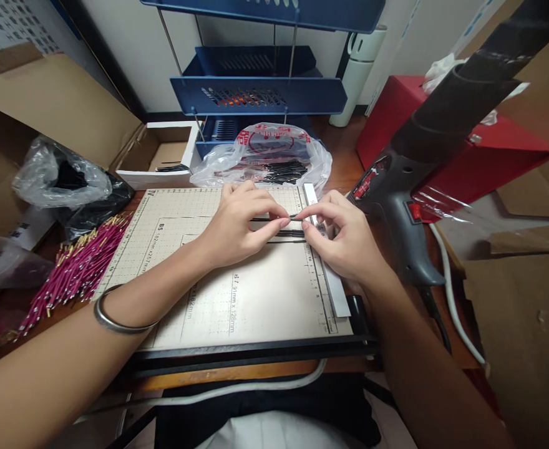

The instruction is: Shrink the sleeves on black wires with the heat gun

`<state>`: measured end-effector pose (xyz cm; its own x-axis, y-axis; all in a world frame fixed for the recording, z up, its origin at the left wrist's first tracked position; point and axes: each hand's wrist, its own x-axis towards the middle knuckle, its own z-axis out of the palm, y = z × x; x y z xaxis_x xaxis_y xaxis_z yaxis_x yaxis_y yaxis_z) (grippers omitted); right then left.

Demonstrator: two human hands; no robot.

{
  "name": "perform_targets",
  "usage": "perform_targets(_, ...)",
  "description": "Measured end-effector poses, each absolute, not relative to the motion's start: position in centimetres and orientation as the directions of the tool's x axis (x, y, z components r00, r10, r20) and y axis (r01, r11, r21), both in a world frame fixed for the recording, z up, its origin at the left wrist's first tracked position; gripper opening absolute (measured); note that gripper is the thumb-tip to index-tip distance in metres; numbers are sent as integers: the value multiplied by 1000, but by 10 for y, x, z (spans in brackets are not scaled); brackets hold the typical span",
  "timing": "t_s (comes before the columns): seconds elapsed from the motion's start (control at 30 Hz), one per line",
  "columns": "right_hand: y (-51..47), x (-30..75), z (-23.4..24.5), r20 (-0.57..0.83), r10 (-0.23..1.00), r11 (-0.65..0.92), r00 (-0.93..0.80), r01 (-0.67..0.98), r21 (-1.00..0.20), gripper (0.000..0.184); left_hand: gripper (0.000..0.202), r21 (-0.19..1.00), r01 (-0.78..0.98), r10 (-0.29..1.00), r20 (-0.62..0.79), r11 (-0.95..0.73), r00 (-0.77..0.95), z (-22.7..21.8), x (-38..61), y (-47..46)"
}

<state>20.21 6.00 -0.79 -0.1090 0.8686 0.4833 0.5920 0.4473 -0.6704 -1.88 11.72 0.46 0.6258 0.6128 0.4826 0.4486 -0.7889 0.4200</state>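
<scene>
We find both hands at work over the paper trimmer board (pixel 265 299), which lies on the desk (pixel 194 377) by its near edge. The left hand (pixel 249 218) has thumb and fingers pinched on a thin black strand (pixel 295 217), held crosswise above the board's right half, towards the far edge. The right hand (pixel 342 227) has its fingers pinched at the strand's right end, beside the white rail (pixel 336 293) that runs along the board's right edge. Further black strands (pixel 291 234) lie on the board, just nearer to us.

Beyond the board's far edge we note a clear plastic bag (pixel 319 156) of dark strands. Magenta wires (pixel 78 268) lie heaped past its left edge; a heat gun (pixel 405 218) stands near the desk's right edge.
</scene>
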Motion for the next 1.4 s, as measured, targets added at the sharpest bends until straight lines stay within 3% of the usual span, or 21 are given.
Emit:
perform_targets(0.17, 60, 203, -8, 493, 863, 463, -107, 555, -691, 6, 19, 418, 450, 613, 487, -789, 622, 4, -17, 115)
perform_targets(0.43, 60, 206, -5, 474, 873, 459, -114, 521, -720, 9, 16, 411, 406, 574, 492, -816, 655, 5, -19, 115)
perform_targets(1.13, 61, 208, -8, 470, 862, 493, -189, 523, -695, 10, 14, 535, 312, 584, 474, -785, 658, 4, -22, 120)
perform_targets(1.4, 61, 206, -8, 493, 859, 488, -138, 514, -706, 8, 7, 569, 274, 590, 496, -775, 637, 5, -18, 119)
